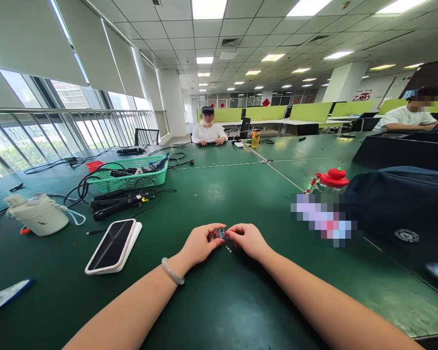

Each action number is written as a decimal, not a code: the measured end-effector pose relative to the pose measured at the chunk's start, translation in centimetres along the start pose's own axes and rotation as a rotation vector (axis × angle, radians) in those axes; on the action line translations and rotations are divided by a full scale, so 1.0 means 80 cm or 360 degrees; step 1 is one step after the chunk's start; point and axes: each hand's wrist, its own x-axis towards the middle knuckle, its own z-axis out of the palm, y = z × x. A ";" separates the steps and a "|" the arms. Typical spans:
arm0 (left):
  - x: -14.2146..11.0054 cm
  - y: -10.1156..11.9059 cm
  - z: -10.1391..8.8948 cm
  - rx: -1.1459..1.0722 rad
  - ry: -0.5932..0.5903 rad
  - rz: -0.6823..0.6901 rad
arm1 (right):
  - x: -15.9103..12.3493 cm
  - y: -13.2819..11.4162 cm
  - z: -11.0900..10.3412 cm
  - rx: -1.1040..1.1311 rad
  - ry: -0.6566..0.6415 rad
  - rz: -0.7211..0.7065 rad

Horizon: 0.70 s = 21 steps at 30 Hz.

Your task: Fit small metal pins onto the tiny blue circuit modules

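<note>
While the left hand (pixel 197 244) pinches a small board-like part (pixel 221 234), the right hand (pixel 251 240) nears its edge, grasp indeterminate
Small pieces (pixel 228 249) lie unattached on the table (pixel 219 306)

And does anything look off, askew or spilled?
No visible spill or damage. Slightly untidy: cables loop over one end of the basket, the phone sits offset on something white, and tiny bits lie loose near the right hand.

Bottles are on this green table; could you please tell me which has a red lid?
The transparent bottle beside the navy fabric bag; the beige bottle and the distant amber bottle lack red lids.
</note>
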 end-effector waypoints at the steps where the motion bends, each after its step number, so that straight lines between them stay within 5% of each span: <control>1: 0.000 0.000 0.000 -0.0014 0.0014 -0.0002 | 0.001 0.001 0.001 0.0045 -0.0006 0.0020; 21: 0.002 0.002 0.001 -0.0098 -0.0044 0.0006 | 0.006 0.007 0.002 0.0413 -0.0169 0.0142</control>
